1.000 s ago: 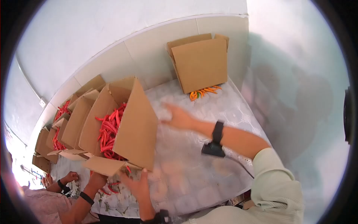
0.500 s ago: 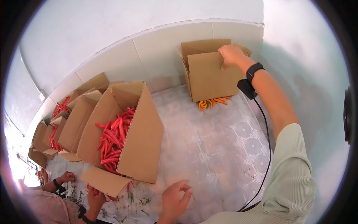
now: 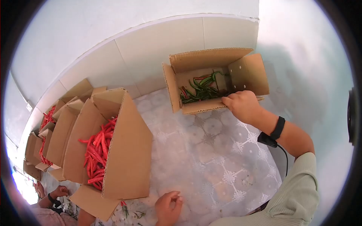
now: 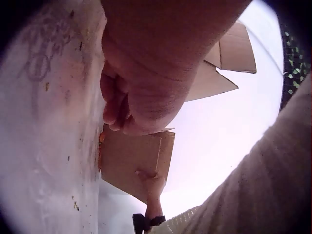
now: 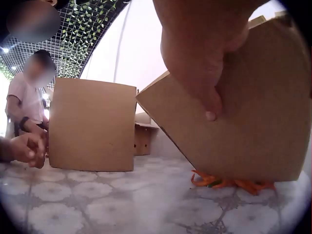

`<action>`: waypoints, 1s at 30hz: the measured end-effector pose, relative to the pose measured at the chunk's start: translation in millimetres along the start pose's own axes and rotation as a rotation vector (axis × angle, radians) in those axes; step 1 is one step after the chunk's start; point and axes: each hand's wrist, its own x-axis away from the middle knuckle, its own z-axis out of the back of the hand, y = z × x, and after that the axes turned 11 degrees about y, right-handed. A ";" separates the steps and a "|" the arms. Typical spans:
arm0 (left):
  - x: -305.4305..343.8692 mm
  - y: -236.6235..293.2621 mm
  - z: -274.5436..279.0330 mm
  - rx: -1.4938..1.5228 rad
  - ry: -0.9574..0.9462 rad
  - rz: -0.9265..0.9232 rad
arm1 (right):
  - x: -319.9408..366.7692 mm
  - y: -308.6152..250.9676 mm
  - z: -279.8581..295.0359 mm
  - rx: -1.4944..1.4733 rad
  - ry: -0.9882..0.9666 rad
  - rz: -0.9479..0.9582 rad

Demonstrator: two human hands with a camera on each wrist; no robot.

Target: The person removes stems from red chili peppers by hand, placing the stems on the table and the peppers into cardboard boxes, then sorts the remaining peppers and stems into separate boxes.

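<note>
My right hand [image 3: 243, 106] grips the upper edge of the front wall of a cardboard box [image 3: 203, 106] at the back right of the table. The box leans forward, and green chilies [image 3: 203, 88] with a few red ones show inside. In the right wrist view, my thumb presses the box's outer wall, and orange chilies [image 5: 234, 184] lie beneath its lower edge. Near the table's front my left hand [image 3: 168, 209] holds nothing, its fingers loosely bent. To its left stands a taller cardboard box [image 3: 130, 150] filled with red chilies [image 3: 97, 154].
More cardboard boxes [image 3: 62, 132] with red chilies line the wall at the left. Another person's hand [image 3: 59, 192] is at the lower left. Loose stems and a chili lie below the tall box's flap [image 3: 94, 201]. A patterned cover [image 3: 226, 165] spreads over the table.
My right hand reached to the back-right box, took hold of its front wall and tilted it forward, bringing the green chilies into view. My left hand moved away from the red-chili box.
</note>
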 end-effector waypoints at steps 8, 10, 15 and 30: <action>-4.7 -2.3 -4.5 0.072 0.046 -0.044 | -22.3 11.0 11.0 0.069 0.041 -0.039; -7.2 -0.2 -5.7 0.089 0.049 -0.038 | -40.4 23.8 8.8 0.100 0.122 -0.027; -9.3 -0.7 -3.9 0.076 0.053 -0.036 | -89.8 47.2 -4.1 0.112 0.250 0.006; -4.4 -6.0 -2.9 0.057 0.053 -0.055 | -34.0 3.2 -88.7 -0.039 0.173 0.091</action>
